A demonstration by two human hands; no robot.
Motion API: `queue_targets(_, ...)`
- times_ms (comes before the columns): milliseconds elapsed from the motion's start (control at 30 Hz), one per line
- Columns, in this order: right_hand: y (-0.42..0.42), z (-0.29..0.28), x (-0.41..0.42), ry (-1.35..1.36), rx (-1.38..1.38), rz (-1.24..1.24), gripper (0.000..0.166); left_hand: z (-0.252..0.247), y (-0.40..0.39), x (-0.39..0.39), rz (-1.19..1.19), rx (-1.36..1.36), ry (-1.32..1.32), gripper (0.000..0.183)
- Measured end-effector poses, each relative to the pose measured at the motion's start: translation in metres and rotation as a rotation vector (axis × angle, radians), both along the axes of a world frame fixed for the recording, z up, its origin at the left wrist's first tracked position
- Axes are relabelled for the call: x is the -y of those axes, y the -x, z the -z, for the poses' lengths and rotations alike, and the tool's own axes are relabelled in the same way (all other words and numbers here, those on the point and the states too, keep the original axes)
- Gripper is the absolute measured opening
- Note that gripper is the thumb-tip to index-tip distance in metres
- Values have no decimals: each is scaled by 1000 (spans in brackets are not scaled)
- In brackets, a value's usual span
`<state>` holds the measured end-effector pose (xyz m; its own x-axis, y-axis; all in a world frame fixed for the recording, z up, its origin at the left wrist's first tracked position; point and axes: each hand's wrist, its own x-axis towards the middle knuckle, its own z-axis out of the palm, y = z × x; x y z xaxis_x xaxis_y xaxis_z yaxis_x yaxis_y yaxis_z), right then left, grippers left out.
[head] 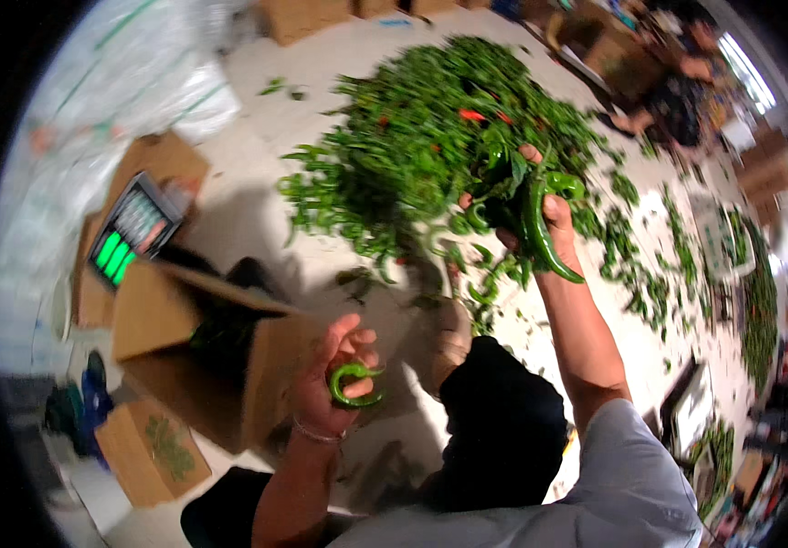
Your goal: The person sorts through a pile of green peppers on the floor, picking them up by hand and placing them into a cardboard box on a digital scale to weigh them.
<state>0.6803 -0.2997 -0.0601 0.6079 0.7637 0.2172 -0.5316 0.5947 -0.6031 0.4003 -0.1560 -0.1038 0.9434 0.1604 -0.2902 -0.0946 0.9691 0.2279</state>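
Note:
My left hand [335, 377] holds a curled green chili pepper [340, 394] against its palm and fingers, beside an open cardboard box [277, 373]. Dark contents lie inside the box, too shaded to make out fully. My right hand [538, 205] grips a bunch of green chili peppers [536, 226], one long and curved along the thumb side. Beyond and beneath that hand spreads a big heap of green peppers [407, 137] on the pale floor, with a few red ones among them. Loose peppers [483, 284] lie at the heap's near edge.
A digital scale's display [132, 229] with lit green digits stands behind the box. Plastic-wrapped goods [140, 75] rise at the upper left. A person [675, 103] sits at the upper right. More scattered peppers [640, 274] and a white crate [726, 240] are on the right.

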Motion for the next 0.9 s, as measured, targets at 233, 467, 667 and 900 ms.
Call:
queue_targets(233,111,-114,-104,-79,112,-543,58,-119,91,-66,-496,101,-397,29)
queue_targets(467,200,-138,-145,161,242,-815,64,-195,129,-64,-669,-145,-1626,36)
queue_targets(667,238,-122,-172,277,406,-773,66,-165,130,-86,-832,-301,-1763,8)
queue_targets(900,243,-130,-217,574,789,-687,69,-128,122,-147,-974,-138,-1076,9)
